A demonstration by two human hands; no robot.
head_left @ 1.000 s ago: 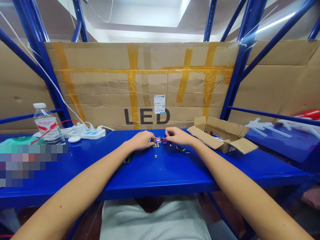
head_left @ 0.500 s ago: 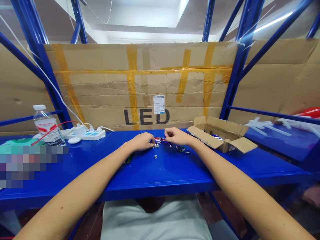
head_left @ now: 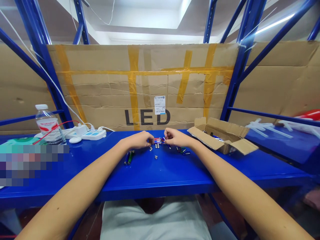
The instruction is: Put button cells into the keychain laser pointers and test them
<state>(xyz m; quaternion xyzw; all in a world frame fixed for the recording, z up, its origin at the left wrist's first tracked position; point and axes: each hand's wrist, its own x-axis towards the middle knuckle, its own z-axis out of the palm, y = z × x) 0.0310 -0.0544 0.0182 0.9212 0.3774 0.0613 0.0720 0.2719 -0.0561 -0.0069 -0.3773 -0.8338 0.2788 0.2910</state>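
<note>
A bundle of slim red and blue metallic tubes lies between my hands at the back of the blue table. My left hand is at the bundle's left end, fingers curled and thumb pressed in; whatever they grip is hidden. At the other end, my right hand pinches thumb and fingers together over something too small to make out. Small silver round pieces sit just in front of the bundle, and another silver piece lies nearer me. Blue and green tubes rest beside my left wrist.
Coloured metal loops lie near my right wrist. Behind that forearm stands an open cardboard box with small parts inside. At left are a power strip and a water bottle. A taped cardboard wall closes the back.
My left hand has shifted slightly left and its wrist has lifted, uncovering the blue and green tubes and a silver piece below its fingers. My right hand has stayed almost in place.
</note>
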